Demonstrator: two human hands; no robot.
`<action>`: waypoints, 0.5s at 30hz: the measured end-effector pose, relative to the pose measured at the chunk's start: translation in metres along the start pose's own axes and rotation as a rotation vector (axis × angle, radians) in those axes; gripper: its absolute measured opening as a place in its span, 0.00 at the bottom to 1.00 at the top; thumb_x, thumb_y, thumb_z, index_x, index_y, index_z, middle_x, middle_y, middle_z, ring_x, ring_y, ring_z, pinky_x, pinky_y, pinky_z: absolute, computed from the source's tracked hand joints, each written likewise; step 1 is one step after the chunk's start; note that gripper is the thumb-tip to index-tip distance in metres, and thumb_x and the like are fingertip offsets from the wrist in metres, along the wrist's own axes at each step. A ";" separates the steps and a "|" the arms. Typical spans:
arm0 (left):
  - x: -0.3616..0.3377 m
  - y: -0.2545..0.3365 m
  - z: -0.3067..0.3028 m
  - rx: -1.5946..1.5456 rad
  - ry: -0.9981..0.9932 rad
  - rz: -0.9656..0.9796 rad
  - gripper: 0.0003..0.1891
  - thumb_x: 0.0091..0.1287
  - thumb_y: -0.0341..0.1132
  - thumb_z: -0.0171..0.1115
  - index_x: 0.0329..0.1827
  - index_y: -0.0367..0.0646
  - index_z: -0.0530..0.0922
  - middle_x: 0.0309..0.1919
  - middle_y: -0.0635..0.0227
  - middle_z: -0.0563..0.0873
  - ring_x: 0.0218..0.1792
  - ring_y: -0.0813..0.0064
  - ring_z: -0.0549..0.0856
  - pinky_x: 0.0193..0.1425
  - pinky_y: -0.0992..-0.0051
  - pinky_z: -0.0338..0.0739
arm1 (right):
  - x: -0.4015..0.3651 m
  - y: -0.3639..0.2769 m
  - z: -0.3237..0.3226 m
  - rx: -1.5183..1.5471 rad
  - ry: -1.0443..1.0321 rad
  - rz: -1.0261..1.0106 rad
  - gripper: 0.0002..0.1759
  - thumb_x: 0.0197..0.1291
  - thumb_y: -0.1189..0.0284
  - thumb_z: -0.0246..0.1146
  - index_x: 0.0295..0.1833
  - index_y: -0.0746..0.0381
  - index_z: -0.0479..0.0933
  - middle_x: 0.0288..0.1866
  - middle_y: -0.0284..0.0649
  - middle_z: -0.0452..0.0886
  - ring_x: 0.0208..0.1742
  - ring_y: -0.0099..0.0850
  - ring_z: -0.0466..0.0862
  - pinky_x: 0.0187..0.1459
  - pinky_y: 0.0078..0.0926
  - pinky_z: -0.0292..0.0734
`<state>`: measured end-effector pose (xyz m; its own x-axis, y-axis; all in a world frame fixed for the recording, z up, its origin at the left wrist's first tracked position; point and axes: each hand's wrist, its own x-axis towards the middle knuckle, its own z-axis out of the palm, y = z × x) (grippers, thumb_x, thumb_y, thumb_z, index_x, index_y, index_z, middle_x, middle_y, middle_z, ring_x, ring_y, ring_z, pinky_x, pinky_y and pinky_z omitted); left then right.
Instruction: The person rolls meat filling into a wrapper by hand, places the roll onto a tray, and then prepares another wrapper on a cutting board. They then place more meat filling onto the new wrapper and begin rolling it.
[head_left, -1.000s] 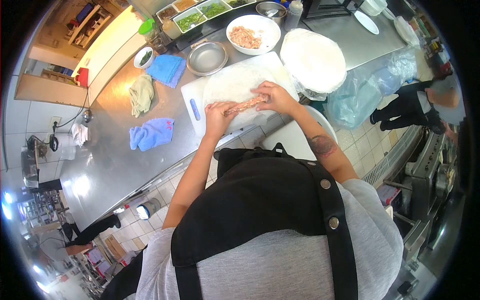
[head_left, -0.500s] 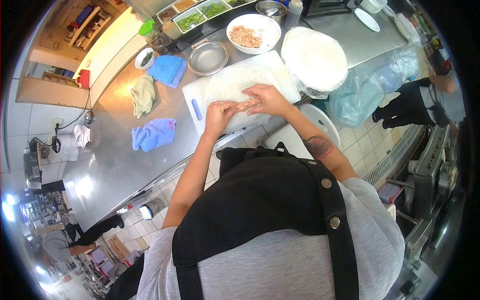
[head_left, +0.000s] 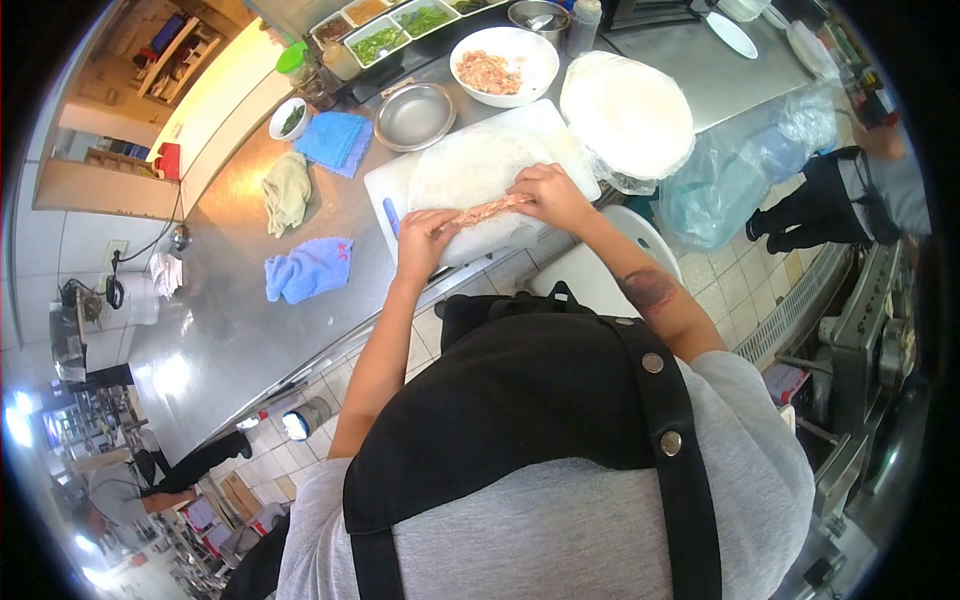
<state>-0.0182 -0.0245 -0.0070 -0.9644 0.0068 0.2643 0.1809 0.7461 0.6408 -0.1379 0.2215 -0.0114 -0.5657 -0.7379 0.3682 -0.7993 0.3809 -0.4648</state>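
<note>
A round, pale translucent wrapper sheet lies on the white cutting board. Along its near part stretches a thin strip of pinkish chopped meat. My left hand is closed at the strip's left end, with fingertips pinching the meat. At the opposite end, my right hand has its fingers curled down onto the meat. Beyond the board, a white bowl holds more of the same meat. To the right sits a plastic-covered stack of round white sheets.
A shallow metal bowl stands behind the board. Left of it lie a blue cloth, a beige cloth and a purple-blue cloth. Trays of chopped greens line the back. Another person stands at the right.
My hands have moved apart, the left one slightly leftward and the right one rightward. The meat between them now forms a longer, thinner strip.
</note>
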 end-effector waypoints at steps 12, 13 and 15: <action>-0.013 -0.007 0.005 0.046 0.068 -0.019 0.14 0.53 0.28 0.73 0.44 0.43 0.87 0.43 0.62 0.89 0.45 0.65 0.86 0.53 0.70 0.78 | -0.006 0.014 -0.030 0.282 -0.066 0.097 0.20 0.45 0.72 0.75 0.48 0.61 0.85 0.41 0.38 0.82 0.45 0.39 0.81 0.52 0.34 0.75; -0.017 -0.004 0.007 -0.023 0.105 -0.096 0.15 0.52 0.28 0.73 0.44 0.44 0.87 0.44 0.62 0.89 0.46 0.64 0.86 0.55 0.69 0.77 | -0.006 0.017 -0.033 0.312 -0.112 0.154 0.20 0.45 0.72 0.75 0.48 0.60 0.85 0.41 0.39 0.82 0.45 0.39 0.81 0.51 0.34 0.76; -0.020 -0.003 0.007 -0.092 0.142 -0.171 0.15 0.52 0.28 0.73 0.45 0.44 0.87 0.45 0.63 0.89 0.46 0.63 0.86 0.56 0.68 0.77 | -0.008 0.026 -0.031 0.284 -0.114 0.128 0.20 0.45 0.73 0.75 0.48 0.60 0.85 0.41 0.39 0.82 0.44 0.39 0.82 0.50 0.33 0.77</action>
<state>-0.0011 -0.0221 -0.0190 -0.9470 -0.2131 0.2405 0.0400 0.6643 0.7464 -0.1600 0.2544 -0.0014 -0.6186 -0.7579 0.2070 -0.6256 0.3157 -0.7135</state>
